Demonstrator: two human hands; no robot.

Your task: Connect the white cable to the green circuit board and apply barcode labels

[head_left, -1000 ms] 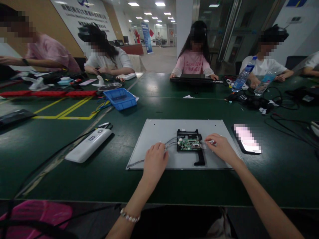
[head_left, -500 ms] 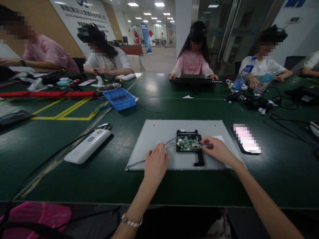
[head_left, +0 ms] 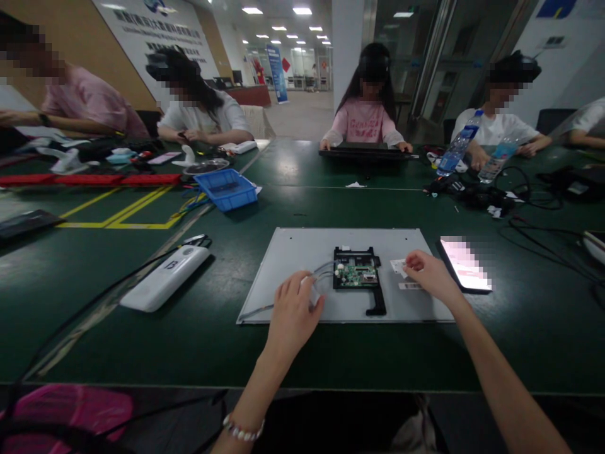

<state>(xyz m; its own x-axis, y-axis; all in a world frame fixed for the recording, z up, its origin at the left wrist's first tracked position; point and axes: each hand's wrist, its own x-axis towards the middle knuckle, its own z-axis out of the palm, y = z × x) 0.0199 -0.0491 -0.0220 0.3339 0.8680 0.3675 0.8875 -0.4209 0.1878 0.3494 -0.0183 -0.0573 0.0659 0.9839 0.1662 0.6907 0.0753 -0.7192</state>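
- One grey panel [head_left: 312, 243], flat, rectangular and smooth, lies on the dark green table [head_left: 198, 353] in front of the person.
- One black bracket [head_left: 377, 302] sits near the panel's middle, angular, with one arm reaching toward the near edge; it frames one green circuit board [head_left: 350, 274] dotted with small parts.
- Thin grey cables [head_left: 259, 310] run from the board's left side to the panel's near left corner.
- Two white printed labels [head_left: 409, 286] show right of the bracket.
- The left hand [head_left: 293, 309] lies over the cables, fingers gently curved and slightly parted, thumb away from them — whether it grips anything, I cannot tell.
- The right hand [head_left: 428, 274] has thumb and forefinger drawn close together at the upper label — what, if anything, they pinch is too small to tell.
- Around the panel: one glossy phone [head_left: 466, 265] to the right, one rounded white plastic device [head_left: 165, 277] to the left, one blue plastic basket [head_left: 236, 202] and two clear bottles [head_left: 460, 145] farther off.
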